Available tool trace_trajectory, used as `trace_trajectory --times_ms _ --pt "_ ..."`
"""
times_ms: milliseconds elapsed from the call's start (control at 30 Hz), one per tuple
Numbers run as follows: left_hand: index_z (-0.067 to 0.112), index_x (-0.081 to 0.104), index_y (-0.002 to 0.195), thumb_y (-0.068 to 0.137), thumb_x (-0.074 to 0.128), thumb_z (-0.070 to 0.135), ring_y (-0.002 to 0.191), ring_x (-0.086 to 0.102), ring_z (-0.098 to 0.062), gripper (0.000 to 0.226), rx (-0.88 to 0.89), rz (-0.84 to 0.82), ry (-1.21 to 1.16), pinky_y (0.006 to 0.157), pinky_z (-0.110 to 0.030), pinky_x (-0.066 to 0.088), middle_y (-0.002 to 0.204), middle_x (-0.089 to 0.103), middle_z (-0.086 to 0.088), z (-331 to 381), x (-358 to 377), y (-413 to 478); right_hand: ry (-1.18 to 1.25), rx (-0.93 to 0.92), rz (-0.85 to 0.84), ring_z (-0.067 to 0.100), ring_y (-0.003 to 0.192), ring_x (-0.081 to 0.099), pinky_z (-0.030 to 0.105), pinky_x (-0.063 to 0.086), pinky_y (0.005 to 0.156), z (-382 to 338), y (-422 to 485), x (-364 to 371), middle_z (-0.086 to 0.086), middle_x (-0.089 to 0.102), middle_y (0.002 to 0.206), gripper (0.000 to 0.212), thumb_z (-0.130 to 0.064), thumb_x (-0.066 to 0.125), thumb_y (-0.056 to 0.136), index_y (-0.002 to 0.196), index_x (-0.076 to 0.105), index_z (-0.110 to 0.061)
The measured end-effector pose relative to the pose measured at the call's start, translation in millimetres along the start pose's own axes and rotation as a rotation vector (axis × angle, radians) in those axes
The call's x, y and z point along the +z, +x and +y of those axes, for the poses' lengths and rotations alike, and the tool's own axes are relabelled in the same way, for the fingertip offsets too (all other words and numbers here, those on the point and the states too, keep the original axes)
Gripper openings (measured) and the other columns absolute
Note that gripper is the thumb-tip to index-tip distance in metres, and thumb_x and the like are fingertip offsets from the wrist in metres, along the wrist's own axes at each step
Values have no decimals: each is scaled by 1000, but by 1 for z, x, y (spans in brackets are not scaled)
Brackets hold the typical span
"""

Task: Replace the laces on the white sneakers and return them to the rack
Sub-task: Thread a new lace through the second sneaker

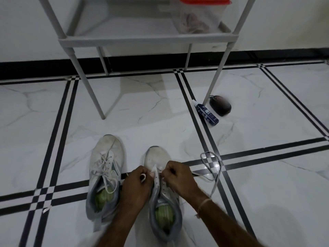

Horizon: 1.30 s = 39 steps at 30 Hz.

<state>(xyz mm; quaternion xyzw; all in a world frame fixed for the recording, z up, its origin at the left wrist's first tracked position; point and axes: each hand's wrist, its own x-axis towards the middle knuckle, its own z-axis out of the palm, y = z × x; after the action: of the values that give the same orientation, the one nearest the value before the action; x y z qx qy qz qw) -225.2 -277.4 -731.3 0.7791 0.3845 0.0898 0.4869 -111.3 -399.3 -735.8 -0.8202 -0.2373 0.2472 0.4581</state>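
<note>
Left hand (137,184): fingers curled, pinching a small loop of white lace (143,177) at the left edge of the eyelet row.
Right hand (179,179): fingers curled tight, pinching the lace at the opposite side of the same eyelets; a thin band circles its wrist.
Right sneaker (155,158): on the floor (160,122) under both hands, upright on its sole, long axis running away from the person, toe pointing toward the rack (147,40), heel nearest the camera.
Left sneaker (104,154): just beside the other, roughly parallel, toe also pointing to the rack; laces loosely threaded and slack.
Sneaker openings: each shows a green insole inside.
Loose lace: the free length curls over the tiles to the right of the right hand.
Clear tub (201,18): stands on the rack's shelf at its right end, red lid on top; a tangle of pinkish cords lies inside.
Blue bottle (207,113): lying on its side by the rack's front right leg.
Dark rounded object (220,105): on the floor just beside the bottle; what it is cannot be told.
</note>
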Motion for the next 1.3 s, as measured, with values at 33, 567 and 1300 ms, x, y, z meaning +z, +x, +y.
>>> trace_trajectory --times_ms 33,567,1300 --pt "23 58 73 95 66 31 58 57 -13 25 -3 12 2 62 -40 51 60 60 4 0 0 0 23 34 15 29 65 66 43 55 62 0 1 0 17 64 68 26 -22 60 85 65 50 -9" --pt "17 59 71 95 62 30 63 58 -23 28 -175 63 -156 62 -38 47 63 60 1 -14 4 -10 98 62 -83 18 70 73 31 60 64 4 3 -2 5 74 76 20 -9 61 94 75 65 -3" --pt "26 72 81 103 53 34 89 69 -12 30 104 -147 -235 79 -27 54 86 75 11 56 7 5 -153 -213 -113 5 73 62 35 53 71 -69 -12 -116 -5 65 74 24 -37 59 102 82 65 -26"
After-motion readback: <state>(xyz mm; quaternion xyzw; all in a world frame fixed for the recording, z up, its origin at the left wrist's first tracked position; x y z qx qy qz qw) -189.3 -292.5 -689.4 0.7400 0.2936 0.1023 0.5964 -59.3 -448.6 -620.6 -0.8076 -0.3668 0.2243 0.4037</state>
